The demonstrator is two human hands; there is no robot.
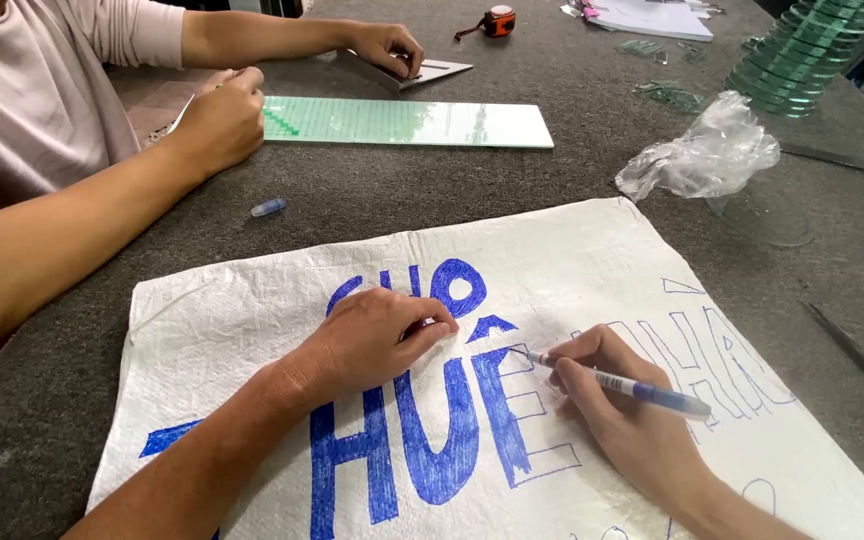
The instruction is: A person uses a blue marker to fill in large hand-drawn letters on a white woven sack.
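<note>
Crumpled plastic bag [700, 158] and pen cap [268, 207] flank bare tabletop [432, 190].

Wearer's left hand [372, 340] and right hand [617, 400]: both bare, without gloves, rings, or wristwatch. The forearms, entering from the lower edge of the view, are uncovered along all of their visible length; no sleeve or cuff shows. Fingernails are short and unpainted where visible. No bracelet, bandage, or marking appears near either grip.
</note>
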